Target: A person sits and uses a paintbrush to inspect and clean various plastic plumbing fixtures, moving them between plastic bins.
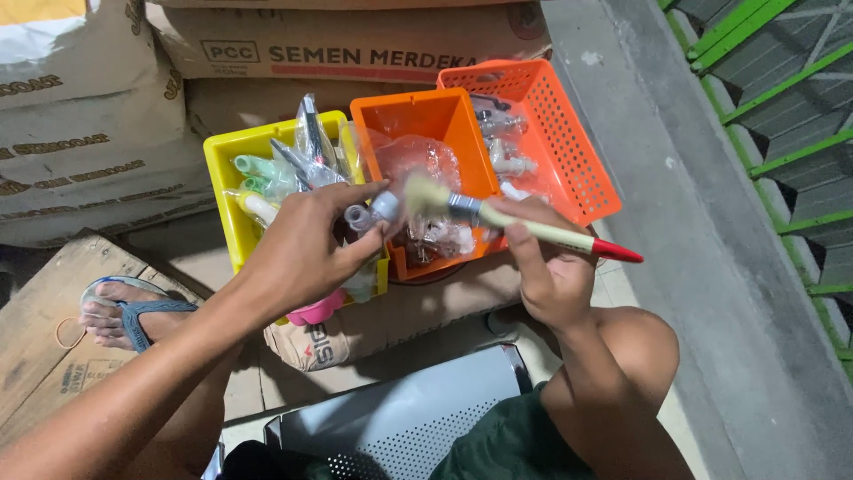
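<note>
my left hand (pixel 302 249) pinches a small grey fitting (pixel 371 213); my right hand (pixel 542 267) grips the paintbrush (pixel 498 218), bristles at nine o'clock; a hard stroke could knock the fitting loose.

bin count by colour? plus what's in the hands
Yellow bin: 1
Orange solid bin: 1
Orange perforated basket: 1
Paintbrush, held in right hand: 1
Small grey pipe fitting, held in left hand: 1
Total: 5 (3 bins, 2 held items)
</note>
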